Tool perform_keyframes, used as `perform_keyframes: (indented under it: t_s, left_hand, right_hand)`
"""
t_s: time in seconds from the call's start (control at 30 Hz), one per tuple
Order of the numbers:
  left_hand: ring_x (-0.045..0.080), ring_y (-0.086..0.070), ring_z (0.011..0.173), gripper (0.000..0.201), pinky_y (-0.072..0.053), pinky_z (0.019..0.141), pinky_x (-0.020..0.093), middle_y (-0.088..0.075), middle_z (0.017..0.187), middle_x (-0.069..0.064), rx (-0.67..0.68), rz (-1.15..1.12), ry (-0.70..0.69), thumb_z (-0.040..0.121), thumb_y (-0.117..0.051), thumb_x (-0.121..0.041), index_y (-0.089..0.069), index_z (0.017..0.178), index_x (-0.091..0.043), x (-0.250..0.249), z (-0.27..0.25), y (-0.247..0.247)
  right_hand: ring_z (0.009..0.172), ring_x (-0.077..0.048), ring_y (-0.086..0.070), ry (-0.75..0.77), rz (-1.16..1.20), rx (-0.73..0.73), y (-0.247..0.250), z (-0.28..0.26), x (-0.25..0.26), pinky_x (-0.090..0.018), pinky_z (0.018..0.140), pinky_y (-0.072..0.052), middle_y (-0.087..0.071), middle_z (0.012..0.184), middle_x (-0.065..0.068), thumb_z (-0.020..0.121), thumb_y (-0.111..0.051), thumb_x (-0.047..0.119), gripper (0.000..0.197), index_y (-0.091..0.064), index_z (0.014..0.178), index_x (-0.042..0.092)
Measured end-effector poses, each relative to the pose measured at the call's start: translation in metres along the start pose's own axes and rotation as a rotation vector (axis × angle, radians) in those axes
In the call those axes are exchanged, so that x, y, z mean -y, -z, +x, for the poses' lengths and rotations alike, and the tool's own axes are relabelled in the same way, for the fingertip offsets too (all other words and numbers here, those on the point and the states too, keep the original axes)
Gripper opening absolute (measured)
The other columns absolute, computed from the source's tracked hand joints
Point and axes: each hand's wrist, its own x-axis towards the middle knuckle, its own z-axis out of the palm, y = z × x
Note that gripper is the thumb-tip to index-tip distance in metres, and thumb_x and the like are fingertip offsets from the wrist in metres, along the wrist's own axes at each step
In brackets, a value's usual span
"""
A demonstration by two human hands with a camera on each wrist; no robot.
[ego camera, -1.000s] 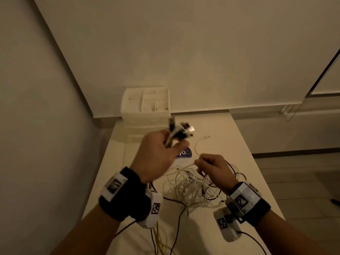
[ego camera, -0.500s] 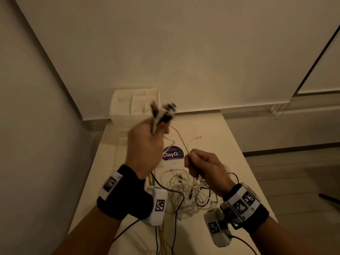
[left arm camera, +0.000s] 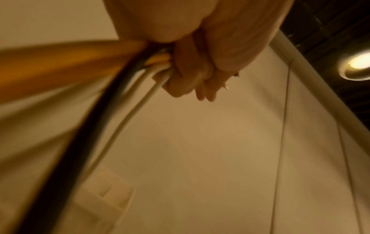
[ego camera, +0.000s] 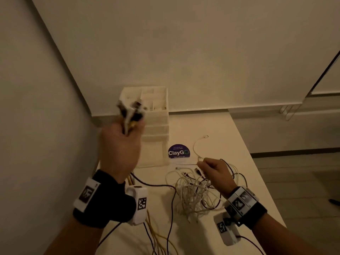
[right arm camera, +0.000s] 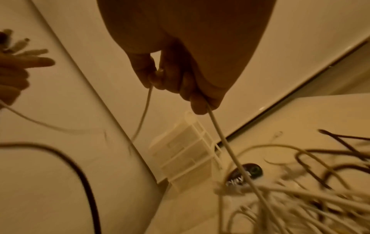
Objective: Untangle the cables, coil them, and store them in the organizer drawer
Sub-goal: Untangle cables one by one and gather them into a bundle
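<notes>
My left hand [ego camera: 119, 148] is raised above the table and grips a bundle of cable ends [ego camera: 131, 112], white, black and yellow, plugs sticking up; the left wrist view shows the fingers [left arm camera: 190, 79] curled round these cables [left arm camera: 152, 69]. My right hand [ego camera: 214, 172] is low over a tangled pile of white and black cables [ego camera: 195, 194] and pinches a thin white cable [right arm camera: 222, 139] that runs through its fingers [right arm camera: 180, 82]. The white organizer [ego camera: 158, 115] with open top compartments stands at the back of the table.
The white table [ego camera: 230, 137] runs along the left wall. A round purple ClayGo sticker [ego camera: 178, 152] lies beside the organizer. One loose white cable end [ego camera: 199, 142] lies beyond the pile. Cables hang off the near edge [ego camera: 158, 240]. Floor lies to the right.
My left hand has lifted the bundle up and to the left, in front of the organizer. My right hand has stayed over the pile, now pinching one thin white cable.
</notes>
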Motion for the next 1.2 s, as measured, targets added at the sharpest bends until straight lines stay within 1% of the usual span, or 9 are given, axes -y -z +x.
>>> perform_keyframes:
  t_s: [0.13,0.23,0.3,0.4,0.53,0.67,0.87,1.0,1.2]
  left_hand:
    - [-0.009,-0.059,0.061,0.023,-0.042,0.057,0.007,-0.066,0.065,-0.028,0.435,0.043,-0.065,0.085,-0.071,-0.017,-0.071,0.092,-0.040,-0.004,-0.031,-0.031]
    - [0.005,-0.064,0.071,0.013,-0.045,0.059,0.015,-0.073,0.079,-0.007,0.569,0.080,-0.073,0.088,-0.069,-0.020,-0.075,0.099,-0.021,0.005,-0.043,-0.056]
    - [0.010,-0.063,0.067,0.007,-0.047,0.058,0.025,-0.071,0.073,-0.001,0.542,0.091,-0.054,0.089,-0.066,-0.014,-0.074,0.090,-0.013,0.006,-0.046,-0.066]
    - [-0.011,-0.060,0.065,0.016,-0.041,0.058,0.005,-0.063,0.067,-0.018,0.431,-0.005,-0.031,0.088,-0.063,-0.002,-0.074,0.088,-0.013,-0.001,-0.041,-0.071]
    - [-0.009,-0.056,0.058,0.024,-0.037,0.057,0.004,-0.058,0.062,-0.022,0.350,-0.049,-0.106,0.089,-0.064,-0.005,-0.064,0.073,-0.024,-0.014,-0.028,-0.066]
    - [0.000,-0.042,0.040,0.024,-0.032,0.045,0.020,-0.052,0.045,-0.015,0.204,-0.184,-0.018,0.090,-0.062,-0.016,-0.063,0.070,-0.029,-0.011,-0.008,-0.055]
    - [0.030,-0.035,0.045,0.024,-0.032,0.048,0.044,-0.045,0.045,-0.011,0.047,-0.294,0.078,0.087,-0.058,-0.041,-0.066,0.073,-0.023,-0.001,0.018,-0.020]
    - [0.012,-0.026,0.034,0.024,-0.026,0.044,0.025,-0.039,0.045,-0.007,-0.002,-0.368,0.111,0.089,-0.057,-0.035,-0.061,0.073,-0.018,-0.001,0.012,-0.013]
    - [0.010,-0.029,0.035,0.025,-0.027,0.047,0.028,-0.043,0.041,-0.010,0.076,-0.306,0.082,0.087,-0.058,-0.041,-0.064,0.072,-0.023,0.005,0.006,-0.011]
  right_hand:
    - [0.052,-0.014,-0.028,0.063,0.057,0.059,-0.002,0.006,0.036,-0.029,0.055,-0.026,-0.031,0.052,0.001,0.090,-0.057,0.004,0.046,-0.039,0.050,0.015]
    - [0.051,-0.011,-0.025,0.144,0.181,0.137,-0.003,0.008,0.064,-0.031,0.054,-0.021,-0.031,0.053,0.004,0.085,-0.060,0.017,0.035,-0.051,0.059,-0.004]
    - [0.052,-0.011,-0.026,0.177,0.270,0.144,-0.001,0.010,0.080,-0.027,0.052,-0.021,-0.032,0.055,-0.001,0.078,-0.061,0.025,0.044,-0.051,0.069,-0.017]
    - [0.055,-0.014,-0.030,0.257,0.256,0.157,0.004,0.009,0.088,-0.029,0.054,-0.025,-0.034,0.060,-0.010,0.087,-0.056,0.029,0.044,-0.045,0.065,-0.007]
    - [0.054,-0.014,-0.039,0.238,0.228,0.185,0.000,-0.002,0.071,-0.018,0.056,-0.034,-0.044,0.062,-0.016,0.099,-0.044,0.021,0.041,-0.049,0.076,-0.013]
    - [0.056,-0.014,-0.044,0.183,0.146,0.183,-0.006,-0.003,0.042,-0.024,0.057,-0.038,-0.048,0.061,-0.008,0.100,-0.044,0.021,0.035,-0.058,0.075,0.001]
    - [0.058,-0.007,-0.047,0.189,-0.098,0.114,-0.004,0.010,0.007,-0.023,0.060,-0.040,-0.052,0.061,0.007,0.098,-0.052,0.020,0.031,-0.058,0.068,0.020]
    - [0.065,-0.013,-0.053,0.248,-0.320,0.193,-0.007,0.029,0.000,-0.028,0.065,-0.044,-0.058,0.070,0.001,0.098,-0.051,0.021,0.020,-0.058,0.080,0.019]
    - [0.070,0.000,-0.052,0.330,-0.400,0.118,-0.016,0.024,-0.036,-0.014,0.067,-0.040,-0.054,0.074,0.013,0.088,-0.061,0.007,0.008,-0.060,0.081,0.010]
